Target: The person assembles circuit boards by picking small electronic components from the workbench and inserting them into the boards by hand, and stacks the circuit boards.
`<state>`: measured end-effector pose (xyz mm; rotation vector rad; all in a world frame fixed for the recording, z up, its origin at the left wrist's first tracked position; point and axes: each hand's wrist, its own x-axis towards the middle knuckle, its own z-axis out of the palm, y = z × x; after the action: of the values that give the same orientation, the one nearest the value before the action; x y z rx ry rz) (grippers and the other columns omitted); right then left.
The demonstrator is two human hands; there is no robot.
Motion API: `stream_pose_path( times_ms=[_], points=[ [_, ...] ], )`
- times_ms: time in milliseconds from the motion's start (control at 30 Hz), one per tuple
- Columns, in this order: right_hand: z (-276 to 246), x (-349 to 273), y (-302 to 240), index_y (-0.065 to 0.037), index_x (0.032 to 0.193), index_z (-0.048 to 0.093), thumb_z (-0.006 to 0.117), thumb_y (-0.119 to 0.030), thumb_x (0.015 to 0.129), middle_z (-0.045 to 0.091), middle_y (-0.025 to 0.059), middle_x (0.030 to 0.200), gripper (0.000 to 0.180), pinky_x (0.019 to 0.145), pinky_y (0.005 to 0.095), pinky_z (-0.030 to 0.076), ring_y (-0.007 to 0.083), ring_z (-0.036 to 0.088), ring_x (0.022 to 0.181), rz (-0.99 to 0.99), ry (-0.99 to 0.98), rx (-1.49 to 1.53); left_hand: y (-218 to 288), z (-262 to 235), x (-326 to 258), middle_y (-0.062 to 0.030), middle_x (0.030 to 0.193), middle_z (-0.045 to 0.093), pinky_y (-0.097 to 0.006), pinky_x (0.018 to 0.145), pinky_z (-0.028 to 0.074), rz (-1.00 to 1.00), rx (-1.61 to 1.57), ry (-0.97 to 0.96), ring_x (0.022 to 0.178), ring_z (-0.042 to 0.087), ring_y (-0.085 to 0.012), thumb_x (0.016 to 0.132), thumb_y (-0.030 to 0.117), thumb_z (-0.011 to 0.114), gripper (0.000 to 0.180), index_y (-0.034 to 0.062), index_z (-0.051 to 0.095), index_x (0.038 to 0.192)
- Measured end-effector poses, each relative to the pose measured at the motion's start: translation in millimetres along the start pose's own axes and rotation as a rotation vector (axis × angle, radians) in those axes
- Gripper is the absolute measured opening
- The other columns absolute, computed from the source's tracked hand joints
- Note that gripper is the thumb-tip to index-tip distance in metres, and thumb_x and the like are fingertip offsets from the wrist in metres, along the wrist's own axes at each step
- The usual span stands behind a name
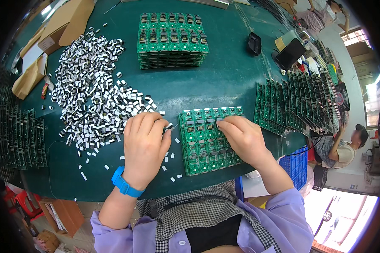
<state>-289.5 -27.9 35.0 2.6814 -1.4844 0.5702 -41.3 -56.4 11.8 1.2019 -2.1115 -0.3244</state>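
My left hand [143, 133] is closed in a pinch on a small black-and-white block [169, 126], at the right edge of a big pile of similar blocks [86, 80]. To its right lies a stack of green circuit boards [204, 156], the top one a panel of repeated units with round white outlines. Small grey and dark blocks [200, 127] sit in a row on its upper part. My right hand [245, 137] reaches over the panel's right side, thumb and fingertips pressed together on that row. Whatever is between them is hidden.
Another stack of circuit boards [173, 42] stands at the far middle. Upright boards line the right [295, 101] and left [19, 135] sides. White strips [172, 179] lie scattered nearby. A black tray [254, 44], a phone-like screen [289, 54] and a cardboard box [63, 25] sit farther off.
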Motion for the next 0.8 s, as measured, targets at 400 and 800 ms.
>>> stream_pose_path(
  times_ms=[400,800],
  points=[
    [-23,-11,-44,-0.008,0.112,0.063,0.077,-0.009,0.070,0.062,0.0083,0.096,0.045,0.063,0.0308,0.053,0.0220,0.064,0.080,0.120,0.008,0.520,43,-21,-19,-0.0121,0.092,0.064,-0.033,0.079,0.048,-0.207,-0.853,-0.348,0.086,0.062,-0.0238,0.075,0.000,0.067,0.016,-0.0014,0.064,0.091],
    [-4,-31,-64,-0.003,0.096,0.067,0.073,0.002,0.074,0.062,0.0067,0.094,0.023,0.069,0.0263,0.054,0.0166,0.064,0.085,0.442,0.041,1.203,47,-4,-37,-0.0107,0.094,0.064,-0.030,0.075,0.049,-0.399,-1.183,-0.461,0.085,0.061,-0.0184,0.078,-0.001,0.064,0.015,-0.0030,0.065,0.094]
  ],
)
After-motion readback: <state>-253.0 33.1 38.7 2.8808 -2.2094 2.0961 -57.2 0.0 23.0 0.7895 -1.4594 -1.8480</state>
